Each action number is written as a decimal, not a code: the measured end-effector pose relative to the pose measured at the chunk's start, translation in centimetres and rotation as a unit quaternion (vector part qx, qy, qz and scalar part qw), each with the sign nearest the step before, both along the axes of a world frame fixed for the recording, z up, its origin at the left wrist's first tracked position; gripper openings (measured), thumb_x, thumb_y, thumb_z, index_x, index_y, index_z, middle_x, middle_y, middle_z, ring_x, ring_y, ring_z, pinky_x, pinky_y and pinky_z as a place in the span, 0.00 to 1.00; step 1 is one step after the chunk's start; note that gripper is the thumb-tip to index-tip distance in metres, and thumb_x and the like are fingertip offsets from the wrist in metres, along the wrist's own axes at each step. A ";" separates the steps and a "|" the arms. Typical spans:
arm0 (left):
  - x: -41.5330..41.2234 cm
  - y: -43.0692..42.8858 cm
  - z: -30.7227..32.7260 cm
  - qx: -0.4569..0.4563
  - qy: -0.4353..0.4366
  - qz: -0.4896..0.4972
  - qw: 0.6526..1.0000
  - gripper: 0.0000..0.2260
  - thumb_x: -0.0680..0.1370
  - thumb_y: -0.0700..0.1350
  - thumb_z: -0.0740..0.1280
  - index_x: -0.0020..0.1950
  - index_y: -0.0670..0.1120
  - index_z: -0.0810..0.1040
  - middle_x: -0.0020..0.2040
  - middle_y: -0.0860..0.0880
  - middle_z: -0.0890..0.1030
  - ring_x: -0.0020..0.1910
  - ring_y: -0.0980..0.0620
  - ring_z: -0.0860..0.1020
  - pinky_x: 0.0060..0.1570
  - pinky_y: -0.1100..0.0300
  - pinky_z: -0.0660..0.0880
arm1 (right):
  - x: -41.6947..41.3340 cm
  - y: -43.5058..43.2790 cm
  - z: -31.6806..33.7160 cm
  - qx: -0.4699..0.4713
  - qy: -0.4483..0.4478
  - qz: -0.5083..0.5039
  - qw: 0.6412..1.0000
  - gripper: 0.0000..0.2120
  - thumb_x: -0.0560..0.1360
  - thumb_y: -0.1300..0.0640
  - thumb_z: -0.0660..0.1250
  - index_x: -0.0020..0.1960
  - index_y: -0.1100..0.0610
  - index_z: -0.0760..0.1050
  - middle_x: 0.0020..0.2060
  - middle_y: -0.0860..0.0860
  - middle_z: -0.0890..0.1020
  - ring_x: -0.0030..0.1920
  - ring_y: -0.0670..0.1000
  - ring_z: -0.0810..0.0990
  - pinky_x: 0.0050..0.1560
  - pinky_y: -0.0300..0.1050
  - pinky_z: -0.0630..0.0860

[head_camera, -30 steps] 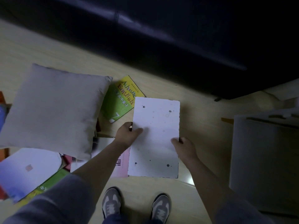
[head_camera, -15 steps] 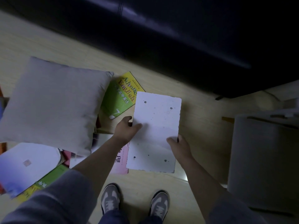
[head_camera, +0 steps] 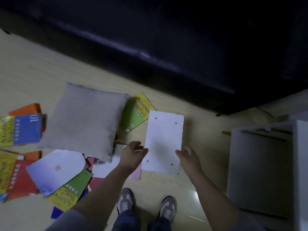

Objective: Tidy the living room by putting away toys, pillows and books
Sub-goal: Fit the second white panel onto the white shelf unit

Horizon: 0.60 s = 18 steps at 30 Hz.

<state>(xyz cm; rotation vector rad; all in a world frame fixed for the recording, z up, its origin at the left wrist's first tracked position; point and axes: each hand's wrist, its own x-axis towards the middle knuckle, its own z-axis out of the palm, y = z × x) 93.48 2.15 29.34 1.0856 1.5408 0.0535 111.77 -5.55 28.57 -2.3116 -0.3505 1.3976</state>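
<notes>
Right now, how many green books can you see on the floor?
2: one green book by the pillow's right edge, a second green book lower left under a pale book; the pile may hide more.

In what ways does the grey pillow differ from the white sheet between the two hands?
The pillow is grey, plump and nearly square; the sheet is white, flat and oblong, with dark specks. The pillow partly covers the green book; the sheet is between the left hand and right hand. Both carry no print.
</notes>
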 end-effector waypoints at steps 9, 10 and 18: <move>-4.2 -4.1 12.6 -0.007 -0.010 0.056 0.998 0.21 0.72 0.49 0.70 0.63 0.43 0.76 0.54 0.45 0.82 0.53 0.42 0.79 0.57 0.50 0.75 | -4.8 -1.3 13.2 0.049 0.031 0.001 0.998 0.20 0.76 0.53 0.65 0.67 0.55 0.70 0.58 0.52 0.76 0.57 0.51 0.76 0.61 0.51 0.74; -5.1 -4.6 14.8 0.003 -0.009 0.063 0.998 0.20 0.73 0.49 0.70 0.63 0.44 0.76 0.54 0.46 0.82 0.53 0.42 0.79 0.58 0.50 0.75 | -5.5 -1.4 15.6 0.056 0.030 0.008 0.998 0.20 0.77 0.53 0.65 0.67 0.56 0.70 0.57 0.52 0.75 0.57 0.51 0.75 0.62 0.52 0.74; -10.1 -8.3 24.8 0.029 -0.014 0.097 0.995 0.14 0.75 0.45 0.69 0.59 0.44 0.77 0.49 0.47 0.82 0.47 0.47 0.79 0.56 0.50 0.76 | -8.5 -4.0 25.2 0.101 0.044 0.045 0.993 0.16 0.77 0.53 0.66 0.64 0.54 0.71 0.55 0.52 0.78 0.57 0.52 0.77 0.64 0.55 0.73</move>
